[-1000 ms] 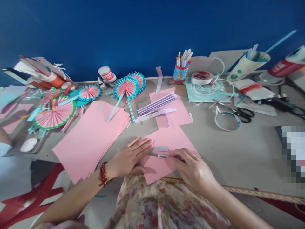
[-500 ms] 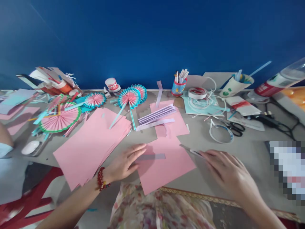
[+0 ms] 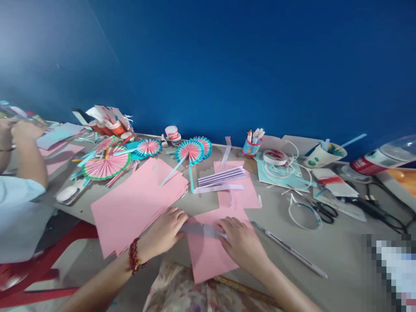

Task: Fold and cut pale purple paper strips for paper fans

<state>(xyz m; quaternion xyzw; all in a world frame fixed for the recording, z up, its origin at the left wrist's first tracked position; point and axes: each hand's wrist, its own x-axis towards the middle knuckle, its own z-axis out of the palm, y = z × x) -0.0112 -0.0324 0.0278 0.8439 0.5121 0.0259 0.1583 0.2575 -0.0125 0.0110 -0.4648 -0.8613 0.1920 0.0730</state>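
Note:
A narrow lavender paper strip [image 3: 199, 230] stretches between my two hands, over a pink paper sheet [image 3: 205, 260] at the table's near edge. My left hand [image 3: 164, 233], with a red bead bracelet at its wrist, has its fingers closed on the left end. At the strip's right end, my right hand [image 3: 242, 242] pinches it with bent fingers. A slim craft knife [image 3: 292, 252] lies on the table just right of my right hand. Beyond the sheet are a folded lavender paper [image 3: 222, 177] and another pink sheet [image 3: 251, 190].
A stack of pink sheets [image 3: 136, 203] lies to the left, with pleated paper fans [image 3: 190, 151] behind. On the right are a tape roll [image 3: 305, 216], black scissors [image 3: 326, 212], a pen cup [image 3: 251, 148] and a bottle [image 3: 364, 165]. A co-worker's arm [image 3: 30, 151] shows far left.
My right hand has let go of the craft knife, now on the table, and moved left to the lavender strip. The strip now spans both hands. The view has shifted.

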